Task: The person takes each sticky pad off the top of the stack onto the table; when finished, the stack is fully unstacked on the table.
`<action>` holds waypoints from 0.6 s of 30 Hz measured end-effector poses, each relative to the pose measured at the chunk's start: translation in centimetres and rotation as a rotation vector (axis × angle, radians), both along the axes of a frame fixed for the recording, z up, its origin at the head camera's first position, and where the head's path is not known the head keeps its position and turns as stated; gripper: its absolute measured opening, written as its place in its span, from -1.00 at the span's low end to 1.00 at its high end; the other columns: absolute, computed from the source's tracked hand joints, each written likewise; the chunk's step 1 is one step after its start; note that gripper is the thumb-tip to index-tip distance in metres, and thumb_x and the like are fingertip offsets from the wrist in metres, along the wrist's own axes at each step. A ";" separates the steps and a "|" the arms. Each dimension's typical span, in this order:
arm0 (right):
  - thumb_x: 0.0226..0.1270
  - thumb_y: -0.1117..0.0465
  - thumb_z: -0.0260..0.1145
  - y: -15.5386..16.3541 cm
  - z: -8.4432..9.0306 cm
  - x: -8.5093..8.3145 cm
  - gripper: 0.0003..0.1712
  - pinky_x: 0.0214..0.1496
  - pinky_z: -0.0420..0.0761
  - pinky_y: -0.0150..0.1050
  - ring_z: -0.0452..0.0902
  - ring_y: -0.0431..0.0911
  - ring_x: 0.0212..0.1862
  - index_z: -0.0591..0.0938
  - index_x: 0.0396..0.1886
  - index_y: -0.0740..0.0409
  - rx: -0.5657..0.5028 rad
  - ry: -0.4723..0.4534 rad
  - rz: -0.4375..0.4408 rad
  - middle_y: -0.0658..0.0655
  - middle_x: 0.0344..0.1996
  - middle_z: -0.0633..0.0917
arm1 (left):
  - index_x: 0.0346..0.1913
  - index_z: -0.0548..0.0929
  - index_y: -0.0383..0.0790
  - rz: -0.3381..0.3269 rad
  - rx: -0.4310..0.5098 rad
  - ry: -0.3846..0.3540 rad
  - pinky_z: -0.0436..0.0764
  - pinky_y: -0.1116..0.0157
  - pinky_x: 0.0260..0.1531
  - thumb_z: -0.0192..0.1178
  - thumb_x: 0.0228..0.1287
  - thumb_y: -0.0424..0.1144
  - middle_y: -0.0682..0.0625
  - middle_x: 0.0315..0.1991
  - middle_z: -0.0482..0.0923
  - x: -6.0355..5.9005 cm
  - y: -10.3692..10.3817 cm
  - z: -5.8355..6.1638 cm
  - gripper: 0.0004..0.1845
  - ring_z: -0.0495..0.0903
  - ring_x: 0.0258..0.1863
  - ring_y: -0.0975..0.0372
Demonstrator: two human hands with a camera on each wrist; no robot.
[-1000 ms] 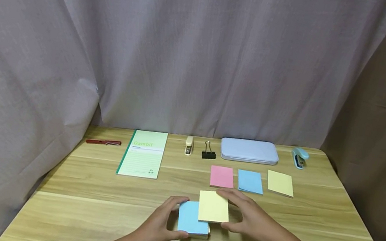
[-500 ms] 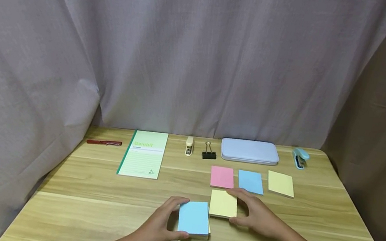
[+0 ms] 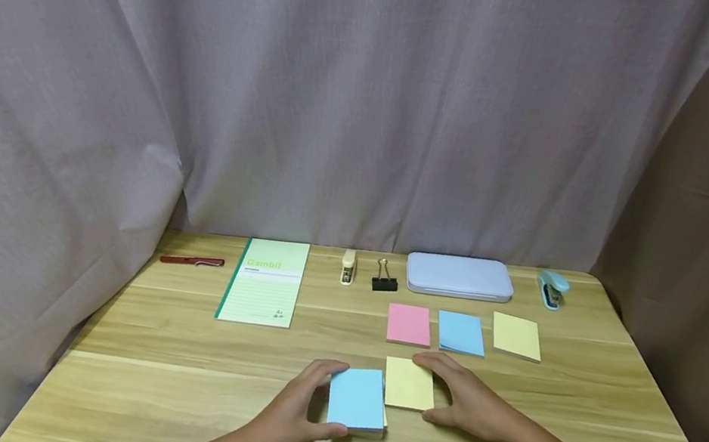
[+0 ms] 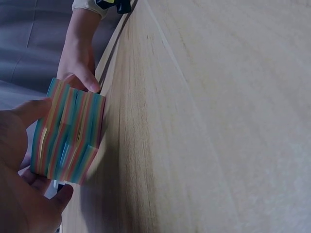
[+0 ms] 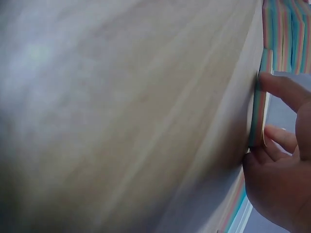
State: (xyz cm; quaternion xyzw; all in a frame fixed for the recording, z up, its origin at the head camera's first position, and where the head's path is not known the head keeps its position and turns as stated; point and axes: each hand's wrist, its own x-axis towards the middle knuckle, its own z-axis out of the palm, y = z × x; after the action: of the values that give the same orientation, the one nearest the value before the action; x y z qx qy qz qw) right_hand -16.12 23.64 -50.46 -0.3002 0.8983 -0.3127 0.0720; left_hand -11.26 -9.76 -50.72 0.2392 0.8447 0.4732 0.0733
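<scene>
My left hand (image 3: 290,414) grips a thick stack of sticky note pads (image 3: 357,399) by its sides, a blue sheet on top. Edges in stripes of blue, yellow and pink show on the stack (image 4: 68,131) in the left wrist view, its layers slightly offset. Just right of it, my right hand (image 3: 472,400) holds a yellow sticky note pad (image 3: 409,384) between thumb and fingers at its right side. Seen from the right wrist, this thin pad (image 5: 259,109) lies close along the tabletop, with the fingers (image 5: 286,92) at its edge.
Behind the hands sit pink (image 3: 408,324), blue (image 3: 461,333) and yellow (image 3: 517,337) sticky note pads in a row. Farther back are a pale case (image 3: 459,276), a blue stapler (image 3: 551,289), a binder clip (image 3: 385,277), a small cream item (image 3: 347,267), a notebook (image 3: 263,282) and a red pen (image 3: 192,261).
The yellow sticky note pad, overlapping the blue-topped stack at first, has moved right off it with my right hand, then slightly toward me and down. My left hand has stayed on the stack.
</scene>
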 end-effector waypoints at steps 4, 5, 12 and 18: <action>0.18 0.03 0.60 0.0 1.0 0.0 -0.05 0.41 0.36 0.33 0.29 0.28 0.47 0.39 0.50 0.20 0.006 -0.022 0.005 0.23 0.44 0.44 | 0.49 0.36 -0.14 -0.001 0.008 0.003 0.36 0.04 0.46 0.54 0.16 0.02 0.08 0.40 0.40 0.0 0.0 0.0 -0.11 0.37 0.40 0.16; 0.19 0.02 0.60 -0.1 1.3 0.1 -0.05 0.41 0.34 0.36 0.27 0.31 0.48 0.38 0.50 0.20 0.005 -0.027 0.004 0.26 0.45 0.43 | 0.49 0.36 -0.14 -0.002 0.011 0.002 0.36 0.04 0.46 0.54 0.16 0.02 0.08 0.40 0.39 0.0 0.0 0.0 -0.11 0.37 0.40 0.16; 0.30 -0.08 0.51 -1.4 4.1 0.6 -0.07 0.44 0.28 0.40 0.22 0.32 0.51 0.34 0.57 0.08 -0.029 -0.048 0.016 0.25 0.48 0.40 | 0.50 0.36 -0.12 -0.001 0.022 0.004 0.33 -0.01 0.46 0.55 0.16 -0.02 0.10 0.42 0.37 0.0 -0.1 -0.2 -0.11 0.35 0.42 0.15; 0.28 -0.22 0.48 -4.1 5.6 1.8 -0.03 0.42 0.37 0.31 0.26 0.13 0.51 0.29 0.60 -0.15 -0.074 -0.085 0.069 0.07 0.52 0.38 | 0.56 0.26 -0.05 -0.015 0.056 -0.068 0.25 -0.08 0.49 0.59 0.10 -0.04 0.08 0.48 0.29 0.0 -0.1 -0.2 0.01 0.31 0.48 0.09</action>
State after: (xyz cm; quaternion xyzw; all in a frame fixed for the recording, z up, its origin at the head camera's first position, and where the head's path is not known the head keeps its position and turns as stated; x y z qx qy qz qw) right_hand -14.37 19.54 -44.91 -0.3199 0.8714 -0.3554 0.1097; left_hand -11.25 -9.84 -50.93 0.2314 0.8263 0.5039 0.0988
